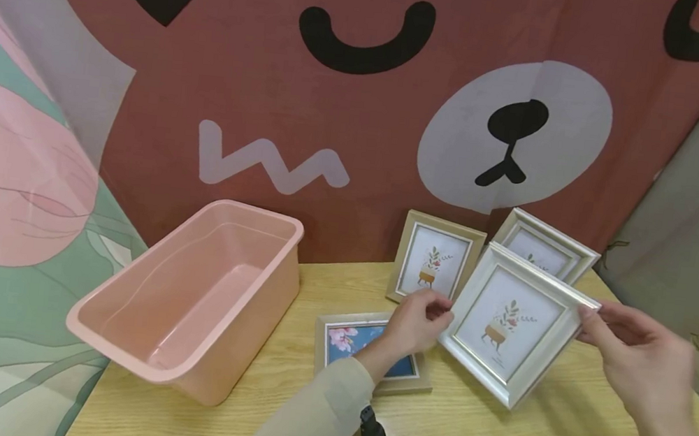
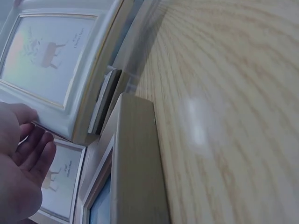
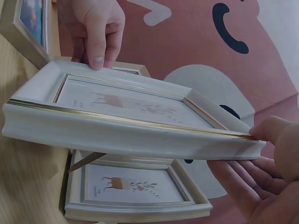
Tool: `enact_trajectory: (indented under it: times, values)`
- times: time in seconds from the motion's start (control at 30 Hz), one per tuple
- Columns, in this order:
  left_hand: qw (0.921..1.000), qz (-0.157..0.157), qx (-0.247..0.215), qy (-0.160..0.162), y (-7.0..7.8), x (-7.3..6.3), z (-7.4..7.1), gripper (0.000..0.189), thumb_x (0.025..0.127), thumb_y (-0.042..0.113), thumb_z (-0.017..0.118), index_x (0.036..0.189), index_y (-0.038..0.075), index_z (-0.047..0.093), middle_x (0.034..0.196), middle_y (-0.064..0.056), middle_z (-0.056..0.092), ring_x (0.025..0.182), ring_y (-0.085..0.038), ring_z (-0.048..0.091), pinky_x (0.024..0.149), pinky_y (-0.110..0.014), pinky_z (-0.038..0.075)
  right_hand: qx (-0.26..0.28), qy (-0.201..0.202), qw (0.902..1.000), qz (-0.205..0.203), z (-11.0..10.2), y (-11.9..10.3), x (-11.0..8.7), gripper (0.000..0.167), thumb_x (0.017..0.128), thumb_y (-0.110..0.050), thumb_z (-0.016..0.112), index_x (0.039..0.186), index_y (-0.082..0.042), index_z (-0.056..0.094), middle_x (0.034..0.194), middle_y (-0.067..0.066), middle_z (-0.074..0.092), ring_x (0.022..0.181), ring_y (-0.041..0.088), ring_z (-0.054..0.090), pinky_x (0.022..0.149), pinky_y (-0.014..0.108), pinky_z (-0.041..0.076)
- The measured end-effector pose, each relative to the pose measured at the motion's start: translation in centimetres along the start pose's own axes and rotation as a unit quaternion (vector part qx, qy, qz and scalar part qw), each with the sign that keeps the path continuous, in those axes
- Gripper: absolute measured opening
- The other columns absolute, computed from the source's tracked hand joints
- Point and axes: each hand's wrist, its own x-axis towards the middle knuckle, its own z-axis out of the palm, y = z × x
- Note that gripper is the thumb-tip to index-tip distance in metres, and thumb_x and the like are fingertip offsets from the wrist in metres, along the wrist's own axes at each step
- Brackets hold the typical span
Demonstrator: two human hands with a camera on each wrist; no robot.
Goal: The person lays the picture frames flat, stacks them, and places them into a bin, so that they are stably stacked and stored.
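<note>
A white picture frame (image 1: 522,326) with a potted-plant print is held tilted above the table between both hands. My right hand (image 1: 646,352) grips its upper right corner, thumb on the front and fingers behind. At the left edge, my left hand (image 1: 418,319) pinches the rim with the thumb on it; its fingertips are partly hidden. Behind stands a second white frame (image 3: 135,186), overlapped by the held one in the head view. A light wooden frame (image 1: 396,272) leans at the wall. Under my left forearm lies a wooden frame with a blossom picture (image 1: 344,340).
A pink plastic bin (image 1: 281,296) stands on the left of the wooden table (image 1: 134,415), its opening facing up. A hanging cloth (image 1: 366,114) with a bear face rises along the table's back edge. A small black device (image 1: 372,431) sits by the left sleeve.
</note>
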Motion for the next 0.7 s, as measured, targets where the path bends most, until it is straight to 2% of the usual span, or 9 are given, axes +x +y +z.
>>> enact_trajectory:
  times: [0.13, 0.3, 0.47, 0.7]
  values:
    - [0.9995, 0.019, -0.026, -0.006, -0.2, -0.1, -0.4, 0.021, 0.102, 0.012, 0.072, 0.119, 0.002, 0.076, 0.11, -0.01, 0.076, 0.089, 0.001, 0.064, 0.085, -0.013, 0.055, 0.024, 0.002, 0.9997, -0.003, -0.1, -0.4, 0.1, 0.036, 0.096, -0.009, 0.08, 0.093, -0.043, 0.069, 0.075, -0.033, 0.072, 0.06, -0.007, 0.072, 0.064, 0.004, 0.053]
    - [0.9972, 0.049, -0.05, -0.028, -0.5, -0.2, -0.9, 0.027, 0.101, 0.009, 0.073, 0.125, -0.002, 0.074, 0.115, -0.015, 0.077, 0.096, -0.006, 0.069, 0.09, -0.017, 0.058, 0.037, 0.003, 0.9993, 0.0, -0.4, -0.9, 0.2, 0.037, 0.096, -0.008, 0.08, 0.094, -0.044, 0.069, 0.077, -0.033, 0.073, 0.06, -0.007, 0.072, 0.062, 0.005, 0.054]
    - [0.9964, 0.054, -0.023, -0.062, -0.9, -0.5, -1.6, 0.037, 0.101, 0.013, 0.073, 0.136, 0.002, 0.07, 0.125, -0.012, 0.076, 0.107, -0.008, 0.07, 0.099, -0.023, 0.059, 0.051, 0.012, 0.9986, 0.012, -0.5, -1.5, 0.3, 0.037, 0.096, -0.008, 0.08, 0.093, -0.044, 0.071, 0.076, -0.031, 0.074, 0.06, -0.007, 0.072, 0.064, 0.004, 0.054]
    - [0.9933, 0.07, 0.002, -0.092, -1.6, -0.9, -2.7, 0.042, 0.101, 0.017, 0.073, 0.142, 0.005, 0.067, 0.13, -0.01, 0.074, 0.119, -0.016, 0.069, 0.105, -0.034, 0.059, 0.062, 0.012, 0.998, 0.009, -0.6, -2.2, 0.4, 0.032, 0.095, -0.009, 0.081, 0.095, -0.041, 0.075, 0.076, -0.028, 0.076, 0.061, -0.005, 0.073, 0.064, 0.005, 0.054]
